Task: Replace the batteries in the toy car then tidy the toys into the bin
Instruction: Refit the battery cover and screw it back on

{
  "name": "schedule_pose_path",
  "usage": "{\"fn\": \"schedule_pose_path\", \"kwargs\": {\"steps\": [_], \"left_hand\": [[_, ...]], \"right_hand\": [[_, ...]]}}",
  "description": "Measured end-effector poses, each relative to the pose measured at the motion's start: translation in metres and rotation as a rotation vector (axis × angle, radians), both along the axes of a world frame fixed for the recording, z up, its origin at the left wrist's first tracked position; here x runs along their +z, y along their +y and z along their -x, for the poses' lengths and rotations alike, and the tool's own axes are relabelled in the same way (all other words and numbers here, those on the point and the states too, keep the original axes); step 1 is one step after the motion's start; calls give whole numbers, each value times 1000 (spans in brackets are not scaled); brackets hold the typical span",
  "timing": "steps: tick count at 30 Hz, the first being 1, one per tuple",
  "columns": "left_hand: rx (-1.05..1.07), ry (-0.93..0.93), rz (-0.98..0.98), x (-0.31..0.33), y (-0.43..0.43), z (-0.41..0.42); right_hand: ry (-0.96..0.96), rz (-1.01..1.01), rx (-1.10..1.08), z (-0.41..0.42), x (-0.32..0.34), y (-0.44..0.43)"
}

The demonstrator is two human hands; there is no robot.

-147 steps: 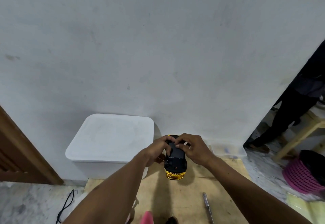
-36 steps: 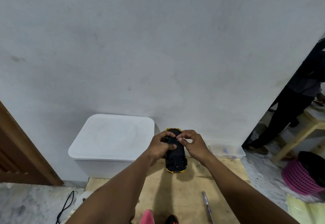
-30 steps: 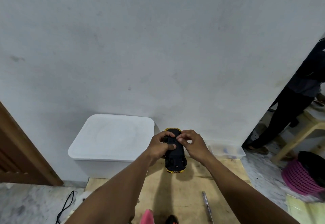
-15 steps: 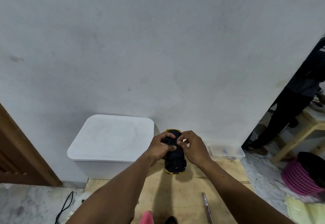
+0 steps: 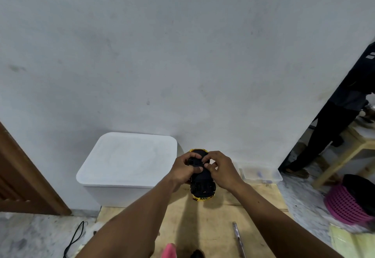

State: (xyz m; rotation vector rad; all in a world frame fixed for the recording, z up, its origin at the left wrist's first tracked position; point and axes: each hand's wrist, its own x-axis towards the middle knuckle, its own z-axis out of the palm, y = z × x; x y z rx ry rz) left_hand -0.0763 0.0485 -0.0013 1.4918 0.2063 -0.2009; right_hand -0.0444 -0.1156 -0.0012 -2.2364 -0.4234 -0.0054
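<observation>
The left hand [image 5: 182, 168] and the right hand [image 5: 221, 171] both gripped the toy car [image 5: 203, 186]. Their fingers were curled round its far half and the thumbs pressed on the black underside, which faced up. The car was over the far middle of the wooden bench [image 5: 203, 227]. The white bin [image 5: 125, 162], with its lid on, stood at the far left corner, just beside the left hand. A slim tool [image 5: 237, 237] lay toward the near right.

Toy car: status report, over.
Held: toy car, underside up, left hand gripping its side, right hand pinching at the underside. Lidded white bin beside it, shut. Nothing blocking.
</observation>
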Motion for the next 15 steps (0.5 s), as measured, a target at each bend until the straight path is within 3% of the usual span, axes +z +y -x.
{"fn": "schedule_pose_path", "kwargs": {"steps": [9,15], "left_hand": [[-14,12,-19,0,0,0],[-13,13,-20,2,0,-1]], "right_hand": [[-43,201,-7,-5,-2,0],[-77,117,37,-3,-4,-2]]}}
